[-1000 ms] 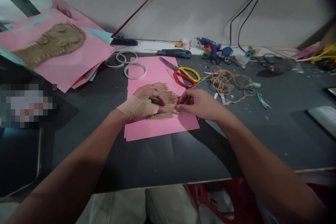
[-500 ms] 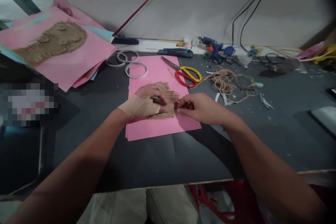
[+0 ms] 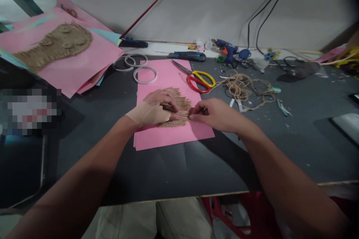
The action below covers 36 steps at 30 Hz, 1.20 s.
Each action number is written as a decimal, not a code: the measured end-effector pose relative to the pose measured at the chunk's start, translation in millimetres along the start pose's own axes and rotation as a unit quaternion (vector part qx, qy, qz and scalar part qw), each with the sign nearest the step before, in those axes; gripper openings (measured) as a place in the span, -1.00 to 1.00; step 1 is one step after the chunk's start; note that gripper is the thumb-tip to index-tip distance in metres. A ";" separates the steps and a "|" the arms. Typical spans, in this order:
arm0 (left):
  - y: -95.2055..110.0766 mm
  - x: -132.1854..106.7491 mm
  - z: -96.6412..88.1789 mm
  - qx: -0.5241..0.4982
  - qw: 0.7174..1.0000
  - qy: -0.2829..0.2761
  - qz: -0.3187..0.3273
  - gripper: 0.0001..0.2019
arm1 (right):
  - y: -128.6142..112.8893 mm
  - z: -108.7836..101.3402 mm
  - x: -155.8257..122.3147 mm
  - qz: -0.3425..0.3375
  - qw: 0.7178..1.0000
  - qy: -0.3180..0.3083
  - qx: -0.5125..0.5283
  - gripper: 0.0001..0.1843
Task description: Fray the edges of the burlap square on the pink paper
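Observation:
A pink sheet of paper point(image 3: 168, 78) lies on the dark table point(image 3: 168, 171). On it sits a patch of jute twine strands point(image 3: 183, 102) laid side by side. My left hand point(image 3: 159, 106), with a beige wrap round wrist and palm, rests curled on the patch's left part, fingertips pressing the strands. At the patch's right edge my right hand point(image 3: 214, 114) pinches with thumb and fingers; what they grip is too small to name for sure.
Red and yellow scissors point(image 3: 199, 80) lie just behind the patch. A loose tangle of twine point(image 3: 244, 87) sits to the right. Tape rings point(image 3: 144, 74), a blue cutter point(image 3: 187, 56) and a glue gun point(image 3: 227, 50) lie further back. Pink sheets with a finished jute shape point(image 3: 56, 46) are stacked far left.
My right hand has shifted slightly left, closer to the patch's edge. My left hand has stayed put on the strands.

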<state>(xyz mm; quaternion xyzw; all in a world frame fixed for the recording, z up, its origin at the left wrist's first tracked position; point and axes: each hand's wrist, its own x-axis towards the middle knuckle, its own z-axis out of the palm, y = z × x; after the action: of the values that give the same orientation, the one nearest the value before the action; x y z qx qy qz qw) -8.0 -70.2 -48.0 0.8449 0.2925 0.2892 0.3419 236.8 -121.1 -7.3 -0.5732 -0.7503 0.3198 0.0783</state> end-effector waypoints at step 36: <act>4.3 -0.7 1.0 0.008 1.000 0.015 0.001 -0.89 | 2.4 -2.5 -2.7 -0.092 0.996 -0.014 0.009 -0.89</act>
<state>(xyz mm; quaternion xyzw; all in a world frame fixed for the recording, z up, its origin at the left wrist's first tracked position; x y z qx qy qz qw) -6.5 -73.7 -45.6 0.8435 0.2994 0.2993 0.3305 240.8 -122.3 -6.1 -0.4963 -0.7981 0.3261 0.1020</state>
